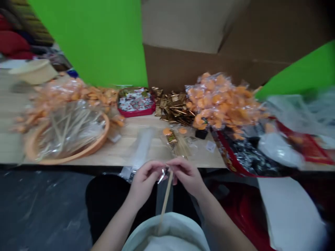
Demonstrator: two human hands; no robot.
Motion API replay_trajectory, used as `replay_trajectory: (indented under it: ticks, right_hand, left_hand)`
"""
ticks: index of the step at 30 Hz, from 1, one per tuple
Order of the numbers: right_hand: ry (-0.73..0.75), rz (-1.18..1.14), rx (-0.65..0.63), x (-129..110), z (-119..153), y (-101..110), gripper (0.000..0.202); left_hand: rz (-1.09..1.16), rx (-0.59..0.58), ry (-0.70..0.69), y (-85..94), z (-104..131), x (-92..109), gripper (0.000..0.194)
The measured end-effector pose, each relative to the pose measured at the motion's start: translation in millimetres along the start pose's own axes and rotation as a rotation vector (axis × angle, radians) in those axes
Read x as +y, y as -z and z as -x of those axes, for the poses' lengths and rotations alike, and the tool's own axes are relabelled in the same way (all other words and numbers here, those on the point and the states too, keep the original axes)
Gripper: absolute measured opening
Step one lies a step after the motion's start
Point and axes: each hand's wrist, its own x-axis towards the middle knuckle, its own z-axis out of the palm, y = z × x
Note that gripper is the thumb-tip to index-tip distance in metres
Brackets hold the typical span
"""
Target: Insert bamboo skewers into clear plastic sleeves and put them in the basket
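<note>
At the table's front edge, my left hand (144,178) and my right hand (187,176) meet with fingertips pinched close together. Between them, a small shiny wrapper (161,176) shows at the left fingers. A thin wooden stick (166,196) slants down from the right fingers toward my lap; its top is partly hidden. Just beyond the hands lies a bunch of wooden sticks (182,147) beside a gold packet (172,138) and orange round pieces (182,130). A stack of clear plastic bags (142,143) lies to the left of these.
An orange-rimmed basket (104,134) holds bagged sticks at left. A pink tray (137,113) of small packets, gold packets (176,104) and bagged orange pieces (220,99) line the back. A black-and-red bag (243,157) lies at right. Green panels (96,38) stand behind.
</note>
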Motion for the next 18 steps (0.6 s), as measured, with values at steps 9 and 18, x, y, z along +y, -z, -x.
replay_trajectory:
  ticks: [9, 18]
  right_hand:
    - [0.262, 0.337, -0.041, -0.4, -0.1, -4.0, 0.022]
    - [0.009, 0.007, 0.026, 2.9, -6.2, -2.2, 0.027]
  left_hand:
    - [0.28, -0.033, 0.15, 10.8, 2.4, 1.4, 0.034]
    - [0.138, -0.013, 0.104, 13.0, -0.4, -6.6, 0.039]
